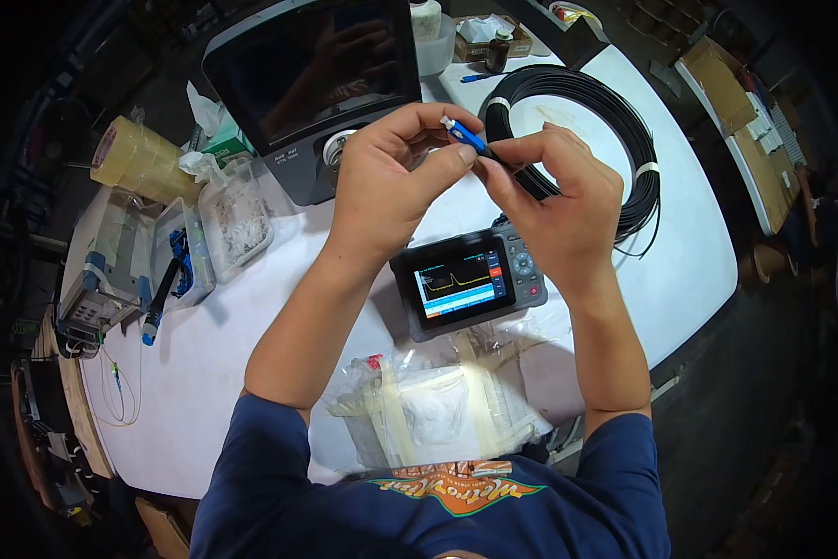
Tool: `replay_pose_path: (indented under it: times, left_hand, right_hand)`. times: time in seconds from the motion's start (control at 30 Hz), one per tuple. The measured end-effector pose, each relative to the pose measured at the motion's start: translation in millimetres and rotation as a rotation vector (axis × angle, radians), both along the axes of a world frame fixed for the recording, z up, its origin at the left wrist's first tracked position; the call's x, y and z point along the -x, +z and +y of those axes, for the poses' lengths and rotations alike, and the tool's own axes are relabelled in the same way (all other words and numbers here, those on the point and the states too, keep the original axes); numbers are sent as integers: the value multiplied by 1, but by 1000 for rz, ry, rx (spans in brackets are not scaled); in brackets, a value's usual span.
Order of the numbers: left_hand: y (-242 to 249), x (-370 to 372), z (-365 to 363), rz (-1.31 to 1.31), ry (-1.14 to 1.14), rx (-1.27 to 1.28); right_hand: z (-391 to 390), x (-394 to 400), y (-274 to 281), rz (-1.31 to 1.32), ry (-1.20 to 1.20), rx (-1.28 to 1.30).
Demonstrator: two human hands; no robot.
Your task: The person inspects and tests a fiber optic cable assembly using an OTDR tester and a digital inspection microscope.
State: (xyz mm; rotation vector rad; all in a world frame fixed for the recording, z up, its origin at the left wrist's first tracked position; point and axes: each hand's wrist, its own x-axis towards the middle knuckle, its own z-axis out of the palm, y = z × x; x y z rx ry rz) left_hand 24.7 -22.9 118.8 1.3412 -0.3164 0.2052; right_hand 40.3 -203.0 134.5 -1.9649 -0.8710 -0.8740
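Above the table my left hand (405, 168) pinches a small blue connector (466, 137) with a white tip that points up and to the left. The fingers of my right hand (561, 191) are closed at the lower right end of the same connector, where a dark cable seems to join it. Below both hands lies a handheld tester (470, 279), its lit screen showing a yellow trace. A coil of black cable (638, 121) with white ties rests just behind my right hand.
A large dark monitor (316, 74) stands behind my left hand. To the left are tape rolls (144, 158), a tray of white scraps (235, 219), a tray of blue parts (184, 252) and a grey instrument (107, 270). Plastic-wrapped material (438, 410) lies near my body.
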Motion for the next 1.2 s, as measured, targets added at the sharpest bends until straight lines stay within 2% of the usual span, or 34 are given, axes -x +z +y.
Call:
replay_pose_path:
  times: [0.27,0.57,0.63,0.87,1.07,1.2]
  left_hand:
    - [3,1,3,44,-36,5]
    - [4,2,1,-52,-15,9]
    - [5,4,-1,4,-32,-9]
    - [0,4,-7,-60,4,47]
    - [0,4,-7,-63,49,-55]
    - [4,6,-6,-16,12,47]
  right_hand:
    - [1,0,-1,4,6,-2]
    - [-1,0,-2,3,-13,-46]
    - [-1,-1,-3,0,-14,-50]
    - [0,-1,-4,-107,-42,-5]
    - [1,-3,-6,-93,-36,-11]
    - [1,-1,-2,-83,-40,-4]
